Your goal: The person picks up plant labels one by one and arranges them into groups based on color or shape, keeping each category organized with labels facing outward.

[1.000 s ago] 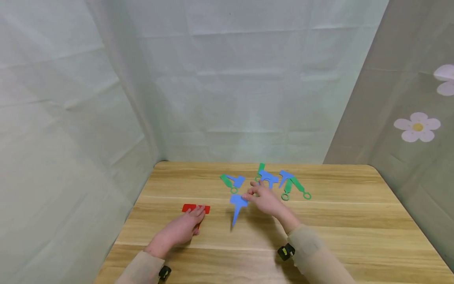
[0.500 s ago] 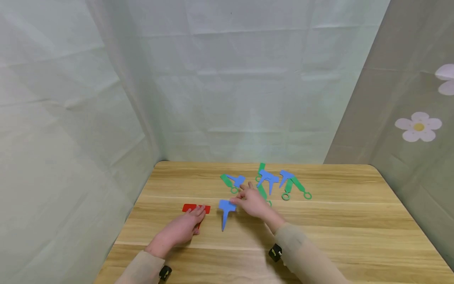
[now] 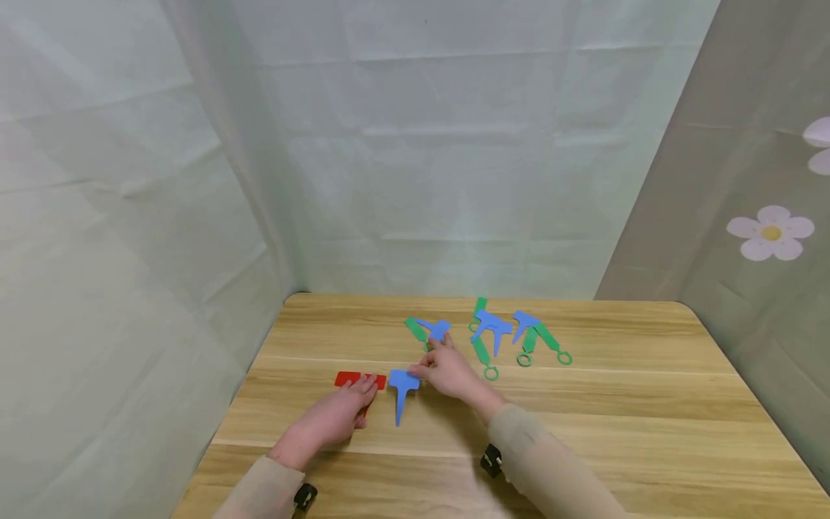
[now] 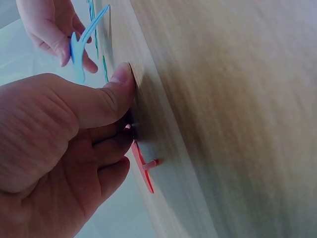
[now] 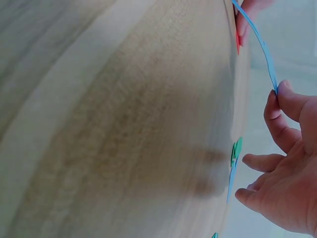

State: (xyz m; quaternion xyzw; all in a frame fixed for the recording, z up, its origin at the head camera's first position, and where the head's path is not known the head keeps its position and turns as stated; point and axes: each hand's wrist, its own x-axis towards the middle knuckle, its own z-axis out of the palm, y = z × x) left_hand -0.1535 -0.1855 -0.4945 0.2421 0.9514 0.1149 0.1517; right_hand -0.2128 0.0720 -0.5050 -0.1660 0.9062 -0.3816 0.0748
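I'd keep the right hand's (image 3: 449,373) pinch light on the blue tag's (image 3: 404,380) edge, just beside the red tags (image 3: 346,378) over the tabletop (image 3: 655,404) — left hand's (image 3: 332,415) fingers outstretched, resting on them against skidding.

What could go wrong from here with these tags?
The right hand pinches the held blue tag only at one end of its wide head, so it might swivel or slip.
The left hand rests on the red tags, so a careless move could shift them.
Farther back, overlapping blue tags might drag each other when lifted.
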